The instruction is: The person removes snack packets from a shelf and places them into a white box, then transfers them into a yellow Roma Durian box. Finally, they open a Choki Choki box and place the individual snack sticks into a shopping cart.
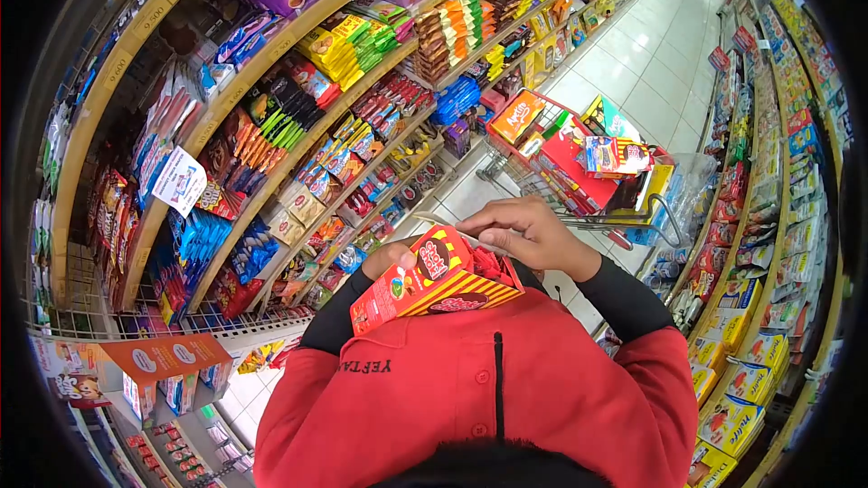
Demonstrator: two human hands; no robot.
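I hold a red and yellow striped snack box (pixel 425 285) in front of my chest, tilted, with its top end open and red packets showing inside. My left hand (pixel 391 258) grips the box from behind and is mostly hidden by it. My right hand (pixel 529 235) rests at the open end, its fingers pinching the white top flap (pixel 452 228). Both arms are in red and black sleeves.
A shopping cart (pixel 633 212) loaded with red and orange boxes stands just ahead in the white tiled aisle (pixel 651 63). Shelves of packaged snacks (pixel 298 108) run along the left, and more stocked shelves (pixel 778 199) line the right.
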